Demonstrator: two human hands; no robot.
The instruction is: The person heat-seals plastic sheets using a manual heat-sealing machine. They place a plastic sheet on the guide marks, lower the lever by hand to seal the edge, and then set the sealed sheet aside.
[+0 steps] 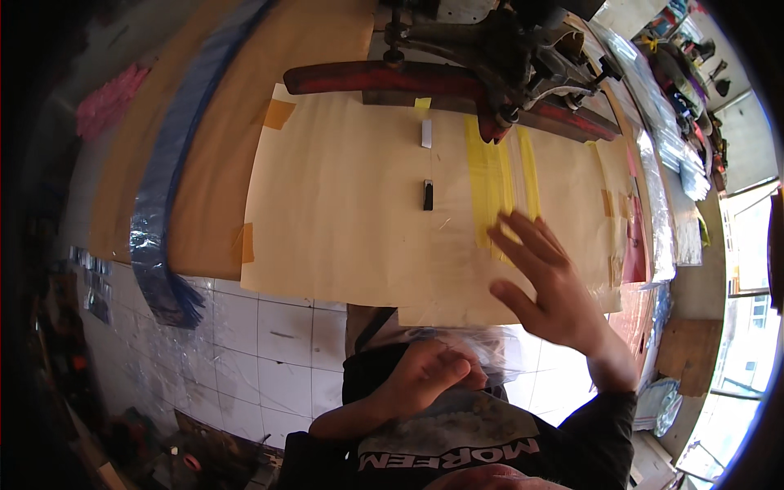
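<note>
My right hand (543, 282) is over the near right part of a tan paper-covered work surface (335, 204), fingers stretched out and apart, with nothing in them. Yellow tape strips (490, 175) run across the paper just beyond its fingertips. Close to my body, my left hand (433, 371) is closed, its fingers curled and the thumb over them. Clear plastic film (482, 343) shows right beside it; whether the fingers grip that film is hidden. Mid-surface are a small black-and-silver block (428, 195) and, farther off, a small white block (426, 133).
A red-edged metal press bar (376, 77) spans the far side, below a dark clamp mechanism (506, 49). To the left, bundled blue plastic (167, 188) lies along brown board (220, 180). Clear plastic packs (653, 98) stand at right. White floor tiles (282, 327) show below the near edge.
</note>
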